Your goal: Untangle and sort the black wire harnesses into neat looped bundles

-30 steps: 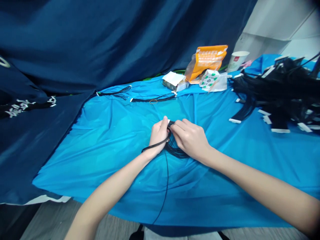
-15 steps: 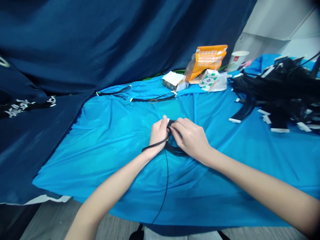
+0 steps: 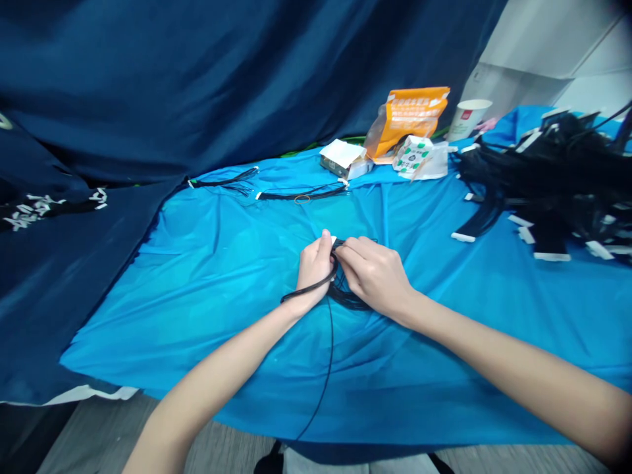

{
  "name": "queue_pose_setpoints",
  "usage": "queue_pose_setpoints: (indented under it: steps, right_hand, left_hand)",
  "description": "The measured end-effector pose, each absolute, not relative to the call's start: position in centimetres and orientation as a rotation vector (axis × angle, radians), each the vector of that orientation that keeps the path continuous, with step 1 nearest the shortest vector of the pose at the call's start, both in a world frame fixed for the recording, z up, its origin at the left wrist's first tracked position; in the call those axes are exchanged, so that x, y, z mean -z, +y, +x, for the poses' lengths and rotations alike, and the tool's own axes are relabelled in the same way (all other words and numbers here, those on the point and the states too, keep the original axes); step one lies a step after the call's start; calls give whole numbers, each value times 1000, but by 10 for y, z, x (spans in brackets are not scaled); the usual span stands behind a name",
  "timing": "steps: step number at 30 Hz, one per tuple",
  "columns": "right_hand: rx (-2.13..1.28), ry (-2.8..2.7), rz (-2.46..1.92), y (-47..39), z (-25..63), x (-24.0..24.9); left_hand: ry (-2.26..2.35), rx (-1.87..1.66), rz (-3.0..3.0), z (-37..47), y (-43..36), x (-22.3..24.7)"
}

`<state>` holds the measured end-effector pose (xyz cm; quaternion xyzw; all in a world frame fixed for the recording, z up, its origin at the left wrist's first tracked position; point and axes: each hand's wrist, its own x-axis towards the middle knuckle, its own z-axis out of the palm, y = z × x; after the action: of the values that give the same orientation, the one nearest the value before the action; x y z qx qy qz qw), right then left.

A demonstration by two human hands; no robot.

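Observation:
Over the middle of the blue cloth, my left hand (image 3: 315, 266) is closed round a bundle of thin black wires (image 3: 348, 299). A white connector end (image 3: 334, 241) shows by its thumb. Part of the bundle loops back over the left wrist, and one single wire (image 3: 330, 355) hangs down towards the cloth's front edge. My right hand (image 3: 372, 266) pinches at the wires just beside the left thumb; its fingertips are partly hidden, so which strand they hold is unclear.
Two flat wire bundles, one (image 3: 301, 194) with an orange rubber band, lie at the back of the blue cloth (image 3: 222, 263). Behind them stand a small box (image 3: 343, 160), an orange pouch (image 3: 412, 122) and a paper cup (image 3: 468, 120). A large pile of black cables (image 3: 557, 178) covers the right.
My right hand has shifted slightly at the wires, its fingers curling closer to the left thumb. Loose wire ends now show above the right hand. The left hand keeps its hold.

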<state>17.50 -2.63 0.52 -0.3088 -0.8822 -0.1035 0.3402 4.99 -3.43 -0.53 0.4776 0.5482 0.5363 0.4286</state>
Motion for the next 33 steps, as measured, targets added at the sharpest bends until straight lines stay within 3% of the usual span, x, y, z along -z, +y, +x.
queue_pose_setpoints:
  steps: [12, 19, 24, 26, 29, 33]
  right_hand:
    - [211, -2198, -747, -25, 176, -7]
    - [376, -2259, -85, -28, 179, -10]
    - [333, -2355, 26, -24, 176, -7]
    - [109, -2337, -21, -21, 176, -5]
    - [-519, -2164, -218, -14, 176, -4]
    - [-1295, -1546, -536, -2, 181, -12]
  left_hand:
    - [1263, -1363, 1057, 47, -28, 1]
    - [1230, -1469, 718, 41, -24, -13]
    - [1183, -1452, 568, 39, -24, -17]
    - [1204, -1506, 621, 38, -22, -15]
    - [1271, -1606, 775, 35, -19, -10]
    - [1365, -1638, 959, 32, -17, -7]
